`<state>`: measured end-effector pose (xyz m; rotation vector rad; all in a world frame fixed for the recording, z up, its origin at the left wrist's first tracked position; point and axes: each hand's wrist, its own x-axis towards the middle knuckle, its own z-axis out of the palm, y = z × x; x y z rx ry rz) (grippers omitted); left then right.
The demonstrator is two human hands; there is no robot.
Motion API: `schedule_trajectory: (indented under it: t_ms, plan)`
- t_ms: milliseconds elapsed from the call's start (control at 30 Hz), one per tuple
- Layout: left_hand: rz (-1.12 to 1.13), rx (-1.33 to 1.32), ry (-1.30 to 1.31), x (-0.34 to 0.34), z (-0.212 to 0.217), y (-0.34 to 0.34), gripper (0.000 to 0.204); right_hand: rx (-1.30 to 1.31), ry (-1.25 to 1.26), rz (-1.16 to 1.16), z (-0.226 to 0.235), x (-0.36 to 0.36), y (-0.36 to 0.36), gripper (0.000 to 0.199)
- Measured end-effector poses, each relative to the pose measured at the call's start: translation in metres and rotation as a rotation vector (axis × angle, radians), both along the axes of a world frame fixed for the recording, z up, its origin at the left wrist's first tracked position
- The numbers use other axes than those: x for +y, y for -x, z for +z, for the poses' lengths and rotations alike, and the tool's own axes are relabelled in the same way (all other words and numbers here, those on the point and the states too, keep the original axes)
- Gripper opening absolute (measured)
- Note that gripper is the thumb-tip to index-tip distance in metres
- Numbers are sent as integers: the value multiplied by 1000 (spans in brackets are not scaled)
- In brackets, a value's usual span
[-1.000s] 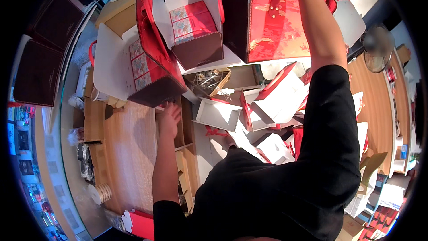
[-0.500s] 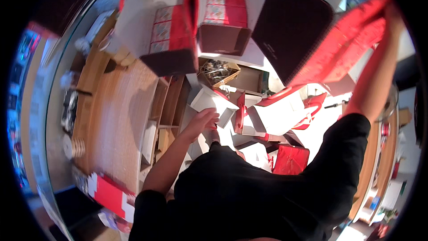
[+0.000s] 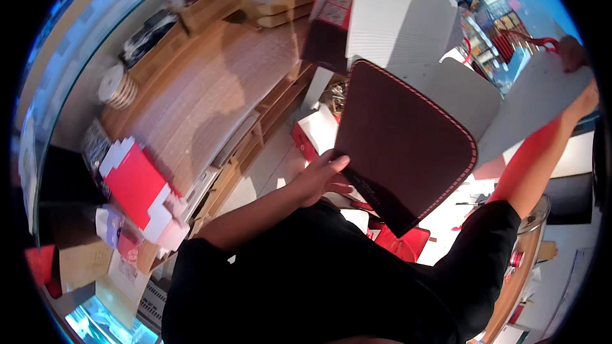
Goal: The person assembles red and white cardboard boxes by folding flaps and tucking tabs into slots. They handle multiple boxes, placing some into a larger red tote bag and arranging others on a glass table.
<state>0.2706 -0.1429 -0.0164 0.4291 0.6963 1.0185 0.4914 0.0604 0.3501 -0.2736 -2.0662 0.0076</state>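
Observation:
Held up in front of me is a large opened gift box (image 3: 408,146), with a dark brown panel edged in pale stitching facing me and white inner flaps (image 3: 401,19) folded out. My left hand (image 3: 322,178) grips the brown panel's lower left corner, thumb on its face and the other fingers partly hidden. At the upper right, my right hand (image 3: 577,70) closes on the edge of a white flap (image 3: 542,99), near a red handle strap (image 3: 532,39). Another box with a dark brown side (image 3: 325,44) stands behind, red patterned packs (image 3: 336,7) inside it.
A wooden counter (image 3: 197,89) with open shelves runs along the left. On it lies a red and white flat carton (image 3: 137,185); a white spool (image 3: 116,88) stands by its edge. Below the held box are more red pieces (image 3: 401,242) on the sunlit floor.
My left hand has risen and taken hold of the brown panel's corner. The box has come nearer and turned, its white inside now showing. My view has swung left.

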Motion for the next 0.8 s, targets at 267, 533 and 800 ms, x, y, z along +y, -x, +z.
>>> schedule_trajectory:
  t_ms: [267,533,800]
  plan:
    - [473,14,2,-141,-42,86,51,86,256,717,-67,-100,171,40]
    - [893,318,93,-169,-113,112,50,-21,164,985,-167,-107,288,44]
    - [1036,555,6,-106,-183,137,47,-78,276,654,-253,-49,297,54]
